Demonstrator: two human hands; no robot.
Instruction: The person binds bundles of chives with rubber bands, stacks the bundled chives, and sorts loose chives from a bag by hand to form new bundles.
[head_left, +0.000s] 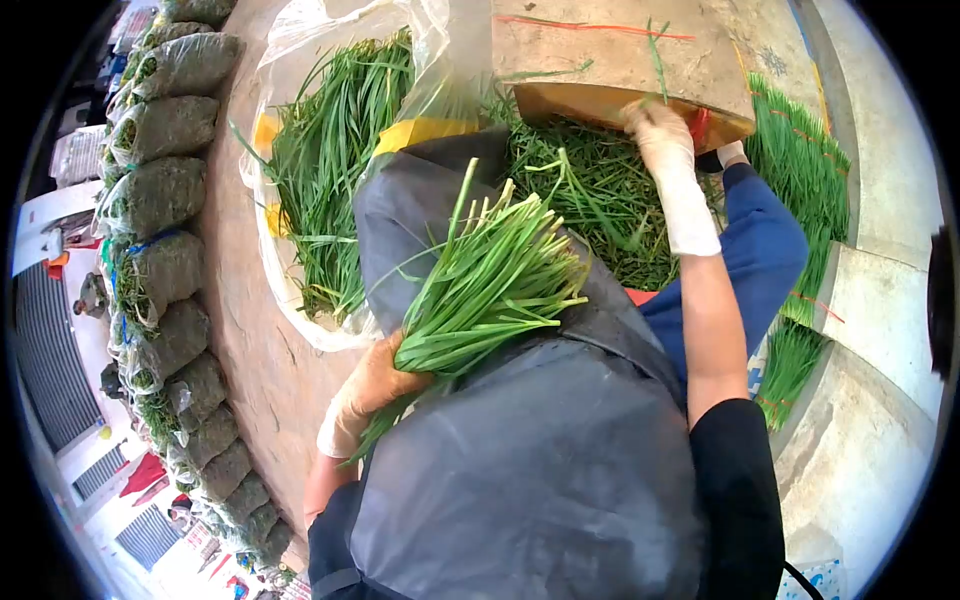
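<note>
My left hand [385, 372], in a pale glove, is wrapped round a thick bunch of garlic chives [485, 285]. The bunch rests over my lap on a dark apron [520, 460], its pale cut ends pointing up and to the right. My right hand [660, 130], gloved too, is at the front edge of a low wooden stand [620, 60]. Its fingers are curled; what they hold, if anything, does not show clearly. Red ties [700, 125] hang at the stand's edge beside that hand. A loose chive leaf [657, 65] lies on the top just beyond the fingers.
An open plastic bag [290, 310] of loose chives [340, 160] lies to the left. Trimmings [600, 190] cover the ground below the stand. Tied chive bundles [795, 170] line the right side. Full sacks [165, 195] stand in a row at far left.
</note>
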